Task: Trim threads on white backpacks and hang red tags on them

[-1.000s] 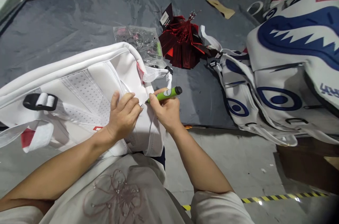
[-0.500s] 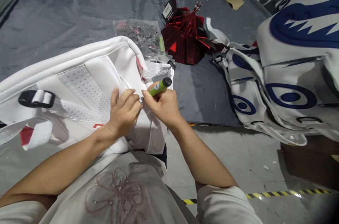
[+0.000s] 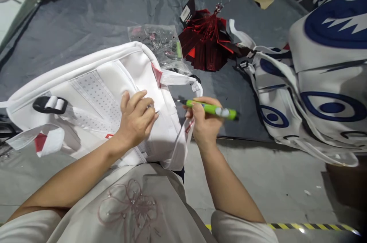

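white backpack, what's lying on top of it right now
The left hand presses on the white backpack, and a black buckle with its strap lies across the mesh panel. The right hand holds a green pen beside it. Anything under the palm is hidden.

Lighting: even, bright, overhead and diffuse. Soft shadow under the right hand (image 3: 204,124) on the grey tarp (image 3: 86,25). White backpack (image 3: 94,90) near overexposed, panel detail washed out. Green pen (image 3: 212,109) motion-blurred. Wide-angle bending and corner darkening at frame edges; centre sharp.
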Tool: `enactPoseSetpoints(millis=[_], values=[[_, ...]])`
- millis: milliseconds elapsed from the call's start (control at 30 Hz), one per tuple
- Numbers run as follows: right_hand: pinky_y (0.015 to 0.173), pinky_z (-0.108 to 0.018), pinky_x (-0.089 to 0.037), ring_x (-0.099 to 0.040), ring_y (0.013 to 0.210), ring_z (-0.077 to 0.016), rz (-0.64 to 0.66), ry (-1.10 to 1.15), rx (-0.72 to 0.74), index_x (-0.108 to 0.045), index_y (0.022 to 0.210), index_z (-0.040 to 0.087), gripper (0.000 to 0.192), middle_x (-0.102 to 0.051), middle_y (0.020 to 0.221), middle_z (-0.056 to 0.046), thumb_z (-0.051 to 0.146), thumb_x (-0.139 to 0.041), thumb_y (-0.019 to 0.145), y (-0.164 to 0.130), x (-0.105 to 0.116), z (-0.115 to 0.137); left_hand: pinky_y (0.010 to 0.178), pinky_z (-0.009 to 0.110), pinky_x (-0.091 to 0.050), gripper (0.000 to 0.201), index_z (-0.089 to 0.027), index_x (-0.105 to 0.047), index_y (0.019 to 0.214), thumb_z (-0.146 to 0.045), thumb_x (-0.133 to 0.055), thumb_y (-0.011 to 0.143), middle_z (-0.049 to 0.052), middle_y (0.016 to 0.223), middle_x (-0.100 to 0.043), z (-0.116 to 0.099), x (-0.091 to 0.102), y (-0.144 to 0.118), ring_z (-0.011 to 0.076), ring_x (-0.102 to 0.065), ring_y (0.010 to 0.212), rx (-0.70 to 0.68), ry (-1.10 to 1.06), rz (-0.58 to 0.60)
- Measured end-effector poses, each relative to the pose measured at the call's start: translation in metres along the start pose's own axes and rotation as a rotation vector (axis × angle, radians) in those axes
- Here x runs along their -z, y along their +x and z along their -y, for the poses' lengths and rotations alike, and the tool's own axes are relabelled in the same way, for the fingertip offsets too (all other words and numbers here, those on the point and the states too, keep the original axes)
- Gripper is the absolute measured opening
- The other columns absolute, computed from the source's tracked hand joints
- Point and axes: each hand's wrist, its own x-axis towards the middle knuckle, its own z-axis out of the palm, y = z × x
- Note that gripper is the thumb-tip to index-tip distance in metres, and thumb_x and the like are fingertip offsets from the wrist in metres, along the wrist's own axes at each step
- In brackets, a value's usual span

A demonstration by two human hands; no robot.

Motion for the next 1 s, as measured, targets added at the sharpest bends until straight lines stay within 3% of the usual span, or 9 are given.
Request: enactPoseSetpoints(millis=[67, 133, 233, 400, 533, 667, 733, 867, 1000], values=[[0.072, -0.038, -0.059, -0.071, 0.071, -0.0194, -0.118, -0.123, 0.125, -0.058, 0.109, 0.023, 0.026, -0.070, 0.082, -0.003, 0.043, -0.058, 0.092, -0.024, 0.013, -0.012, 0.123, 0.046, -0.014, 0.012, -0.024, -0.055, 0.081, -0.024, -0.062, 0.091, -0.003, 0.091, -0.070, -0.002, 0.017, 0.002, 0.0195, -0.056, 0.118, -0.031, 0.031, -0.022], [0.092, -0.050, -0.057, -0.073, 0.093, -0.0264, -0.155, -0.316, 0.378, -0.060, 0.112, 0.024, 0.025, -0.074, 0.095, -0.007, 0.039, -0.059, 0.092, -0.047, 0.023, -0.026, 0.123, 0.044, -0.012, 0.017, -0.025, -0.054, 0.079, -0.027, -0.061, 0.093, -0.006, 0.084, -0.069, -0.007, 0.035, 0.000, 0.0170, -0.059, 0.109, -0.069, 0.060, -0.060], [0.099, -0.052, -0.055, -0.073, 0.100, -0.0275, -0.138, -0.455, 0.627, -0.059, 0.118, 0.024, 0.027, -0.075, 0.101, -0.007, 0.028, -0.060, 0.091, -0.076, 0.027, -0.045, 0.126, 0.040, -0.005, 0.018, -0.027, -0.055, 0.078, -0.029, -0.062, 0.095, -0.008, 0.081, -0.069, -0.022, 0.059, -0.002, 0.0145, -0.061, 0.102, -0.140, 0.043, -0.040], [0.081, -0.039, -0.061, -0.074, 0.090, -0.0245, -0.318, -0.462, 0.308, -0.064, 0.116, 0.023, 0.026, -0.074, 0.099, -0.008, 0.029, -0.060, 0.091, -0.124, 0.027, -0.048, 0.128, 0.032, 0.004, 0.022, -0.028, -0.055, 0.074, -0.020, -0.059, 0.094, -0.013, 0.086, -0.072, -0.053, 0.071, 0.027, 0.0085, -0.064, 0.101, -0.331, -0.076, 0.019], [0.078, -0.039, -0.060, -0.073, 0.092, -0.0258, -0.463, -0.425, 0.026, -0.065, 0.116, 0.017, 0.030, -0.073, 0.105, -0.014, 0.035, -0.055, 0.094, -0.144, 0.031, -0.049, 0.129, 0.031, 0.000, 0.024, -0.027, -0.056, 0.078, -0.016, -0.049, 0.098, -0.013, 0.095, -0.073, -0.060, 0.042, 0.051, 0.0052, -0.061, 0.116, -0.603, -0.075, 0.080], [0.087, -0.041, -0.059, -0.072, 0.095, -0.0254, -0.199, -0.419, 0.084, -0.066, 0.118, 0.019, 0.035, -0.074, 0.108, -0.013, 0.040, -0.059, 0.091, -0.125, 0.054, -0.052, 0.128, 0.037, -0.019, 0.025, -0.025, -0.060, 0.093, -0.015, -0.039, 0.102, -0.004, 0.110, -0.073, -0.054, -0.001, 0.032, 0.0125, -0.058, 0.128, -0.514, 0.120, 0.089], [0.086, -0.042, -0.059, -0.073, 0.091, -0.0256, -0.203, -0.367, 0.133, -0.068, 0.113, 0.020, 0.034, -0.075, 0.106, -0.013, 0.042, -0.065, 0.088, -0.110, 0.070, -0.043, 0.129, 0.039, -0.017, 0.021, -0.023, -0.061, 0.096, -0.013, -0.044, 0.100, -0.001, 0.113, -0.073, -0.055, -0.013, 0.015, 0.0138, -0.058, 0.129, -0.457, 0.102, 0.032], [0.050, -0.030, -0.052, -0.063, 0.052, -0.0166, -0.227, -0.124, -0.071, -0.067, 0.086, 0.018, 0.028, -0.070, 0.070, -0.004, 0.045, -0.060, 0.090, -0.077, 0.083, -0.012, 0.130, 0.037, -0.011, 0.017, -0.023, -0.063, 0.093, -0.012, -0.051, 0.097, -0.003, 0.106, -0.076, -0.069, -0.015, -0.004, 0.0109, -0.064, 0.119, -0.443, 0.035, -0.032], [0.048, -0.026, -0.045, -0.054, 0.048, -0.0129, -0.105, -0.111, -0.068, -0.062, 0.074, 0.019, 0.028, -0.061, 0.057, 0.001, 0.043, -0.059, 0.090, -0.048, 0.073, 0.008, 0.130, 0.037, -0.010, 0.013, -0.019, -0.065, 0.093, -0.010, -0.056, 0.094, -0.001, 0.105, -0.077, -0.073, -0.014, -0.003, 0.0131, -0.068, 0.114, -0.427, 0.014, -0.018]])
